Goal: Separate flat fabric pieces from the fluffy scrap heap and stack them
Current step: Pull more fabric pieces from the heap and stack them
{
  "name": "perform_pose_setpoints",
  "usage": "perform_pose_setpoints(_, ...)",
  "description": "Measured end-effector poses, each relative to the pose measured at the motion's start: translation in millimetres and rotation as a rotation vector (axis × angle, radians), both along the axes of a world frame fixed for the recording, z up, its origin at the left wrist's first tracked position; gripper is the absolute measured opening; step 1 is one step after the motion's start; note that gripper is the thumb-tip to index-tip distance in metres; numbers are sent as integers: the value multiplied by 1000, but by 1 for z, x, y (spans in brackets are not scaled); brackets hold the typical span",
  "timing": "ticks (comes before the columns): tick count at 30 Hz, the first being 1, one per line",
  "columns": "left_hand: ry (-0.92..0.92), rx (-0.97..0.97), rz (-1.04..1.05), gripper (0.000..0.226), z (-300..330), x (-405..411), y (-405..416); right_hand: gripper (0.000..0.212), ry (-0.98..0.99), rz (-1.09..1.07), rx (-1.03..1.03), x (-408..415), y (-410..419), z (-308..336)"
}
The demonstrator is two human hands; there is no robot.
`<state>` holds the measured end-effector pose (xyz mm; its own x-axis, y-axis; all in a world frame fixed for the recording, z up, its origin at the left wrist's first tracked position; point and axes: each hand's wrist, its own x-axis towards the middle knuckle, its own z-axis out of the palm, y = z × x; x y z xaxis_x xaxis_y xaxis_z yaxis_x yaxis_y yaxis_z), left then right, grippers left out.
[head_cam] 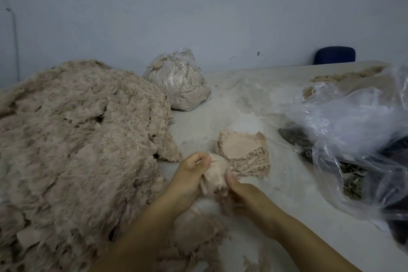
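Pinching crumpled pinkish-beige flat fabric piece [215,173] in both grips, left hand [189,174] and right hand [237,185], just beside small beige stack [242,152] on pale surface [220,106], risking fluff clinging and toppling stack.

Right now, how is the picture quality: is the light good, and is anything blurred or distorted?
Head view: the light is dim and flat with a bluish cast; corners darken; both hands, left and right, and the fabric piece they grip look softly blurred; the clear bag shows pale glare; the table edge bends from the wide lens.
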<state>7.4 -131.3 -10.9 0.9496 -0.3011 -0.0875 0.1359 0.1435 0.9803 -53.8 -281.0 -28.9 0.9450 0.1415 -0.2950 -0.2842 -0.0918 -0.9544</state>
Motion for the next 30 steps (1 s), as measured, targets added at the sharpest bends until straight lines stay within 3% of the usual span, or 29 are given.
perform_pose_setpoints(2, 42, -71, -33, 20, -2, -3, -2, 48, 37, -73, 286, 4, 12, 4)
perform_pose_setpoints(4, 95, -88, -43, 20, -4, -5, 3, 38, -2, -288, 539, 11, 15, 6)
perform_pose_setpoints(6, 152, -55, -49, 17, -5, -5, 11, 23, -93, -483, 662, 18, 11, 8)
perform_pose_setpoints(8, 236, -21, -38, 24, -6, -2, 18, 4, -172, -512, 573, 22, 10, 10)
perform_pose_setpoints(12, 262, -5, -69, 52, -3, 6, 14, 14, -295, -290, 291, 24, 17, 16)
perform_pose_setpoints(17, 236, -3, -275, 45, 2, 3, 1, 42, -172, -270, 192, 25, 18, 21)
perform_pose_setpoints(22, 191, 0, -190, 36, -5, 2, -5, 50, -126, -196, 319, 21, 11, 17)
perform_pose_setpoints(25, 147, 65, -62, 20, -5, 3, -10, 39, -191, -168, 254, 20, 10, 11)
perform_pose_setpoints(27, 111, 99, 33, 15, -1, 7, -8, 21, -208, -137, 84, 14, 1, 12)
perform_pose_setpoints(30, 38, 170, 159, 16, 5, 19, 4, 44, -66, 243, -346, 6, -29, 11)
